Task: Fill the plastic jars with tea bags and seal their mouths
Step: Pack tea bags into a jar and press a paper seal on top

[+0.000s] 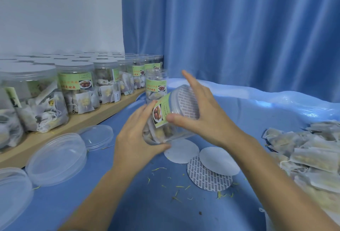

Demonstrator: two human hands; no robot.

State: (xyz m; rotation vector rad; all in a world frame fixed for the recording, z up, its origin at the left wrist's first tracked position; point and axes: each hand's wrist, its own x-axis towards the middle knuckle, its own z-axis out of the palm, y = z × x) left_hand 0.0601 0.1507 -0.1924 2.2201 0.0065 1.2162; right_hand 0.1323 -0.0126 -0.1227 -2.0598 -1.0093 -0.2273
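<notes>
— Left hand (137, 135), what is it doing?

— I see it curled round the bottom end of the jar (171, 118) and holding it. The jar is tipped on its side, up off the worktop (128, 203), with tea bags inside and a green label on it.

— And the right hand (200, 113)?

— Its thumb presses on the side of the jar near the mouth. Its fingers are straight and spread over the seal (187, 100), a round printed disc that sits on the jar's mouth.

— What lies near the hands?

— Just under the jar I see three loose seal discs (209, 175) on the blue worktop, two white side up and one printed side up. Clear lids (57, 159) lie to the left. A pile of tea bags (309, 153) lies to the right.

— And farther back?

— One open jar (156, 85) stands just behind the held one. Rows of filled jars (77, 85) with covered mouths stand on a wooden board (103, 115) at the left. A blue curtain (239, 28) hangs behind it all.
</notes>
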